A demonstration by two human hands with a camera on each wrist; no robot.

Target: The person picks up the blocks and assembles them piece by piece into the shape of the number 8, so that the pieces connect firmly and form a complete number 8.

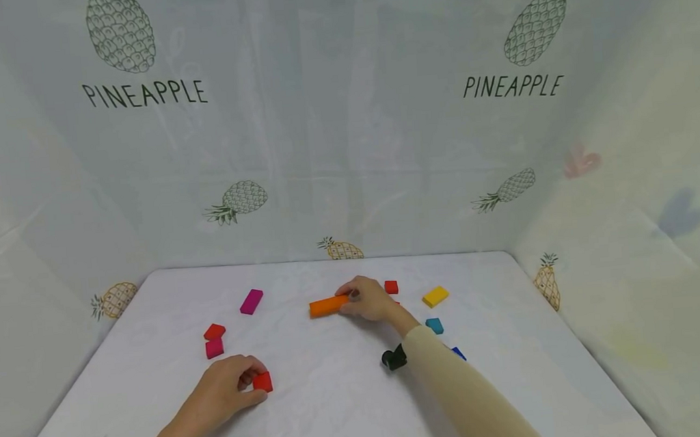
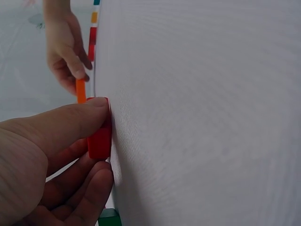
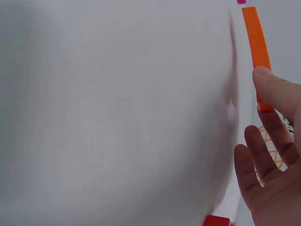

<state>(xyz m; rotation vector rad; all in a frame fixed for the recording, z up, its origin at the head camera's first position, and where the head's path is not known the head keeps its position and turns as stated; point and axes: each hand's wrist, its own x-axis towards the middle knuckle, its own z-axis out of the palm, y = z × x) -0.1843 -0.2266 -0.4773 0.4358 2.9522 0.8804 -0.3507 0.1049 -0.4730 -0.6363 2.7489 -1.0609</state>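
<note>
Low on the left of the head view, my left hand [image 1: 221,386] pinches a small red block [image 1: 263,382] between thumb and fingers, at the table surface. The left wrist view shows the thumb on top of this red block [image 2: 99,141] and fingertips below it. Farther back, near the middle, a long orange block [image 1: 328,306] is gripped at its right end by my right hand [image 1: 369,299]. In the right wrist view, the thumb presses on the orange block [image 3: 256,37], while the other fingers spread loosely beneath. Whether the orange block touches the cloth is unclear.
Left lie a magenta bar [image 1: 251,302], a red piece [image 1: 214,331] and a crimson block [image 1: 215,348]. Right are a red block [image 1: 391,287], yellow block [image 1: 436,297], teal piece [image 1: 435,325] and partly hidden blue piece [image 1: 458,353]. A dark object [image 1: 393,359] sits beside the right sleeve.
</note>
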